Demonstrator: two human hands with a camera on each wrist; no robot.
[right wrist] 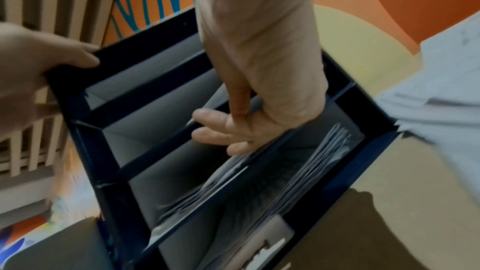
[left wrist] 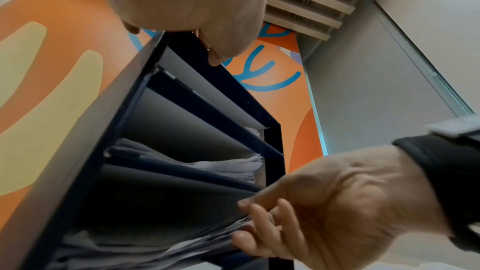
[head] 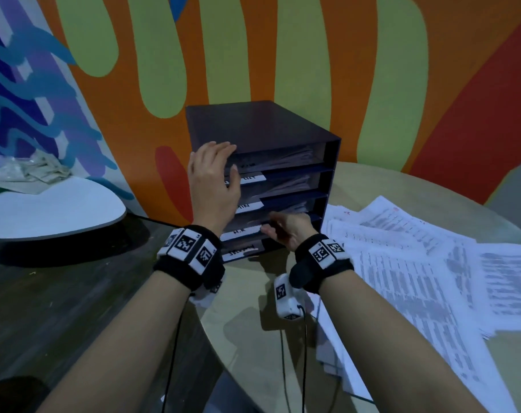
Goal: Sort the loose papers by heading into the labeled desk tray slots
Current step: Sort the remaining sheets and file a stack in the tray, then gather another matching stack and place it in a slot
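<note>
- Bright orange/green mural wall [head: 313,70] behind, round beige table [head: 402,180] in front.
- Dark desk tray [head: 262,126] w/ stacked labeled slots stands at the table's back edge, papers already in several slots.
- Left hand [head: 213,177] rests on the tray's top front corner, fingers fairly straight, holding nothing.
- Right hand [head: 286,231] is at a lower slot, fingers curled on the sheet stack [left wrist: 202,239] there.
- Loose papers [head: 426,263] lie spread on the table, right of the tray.
</note>
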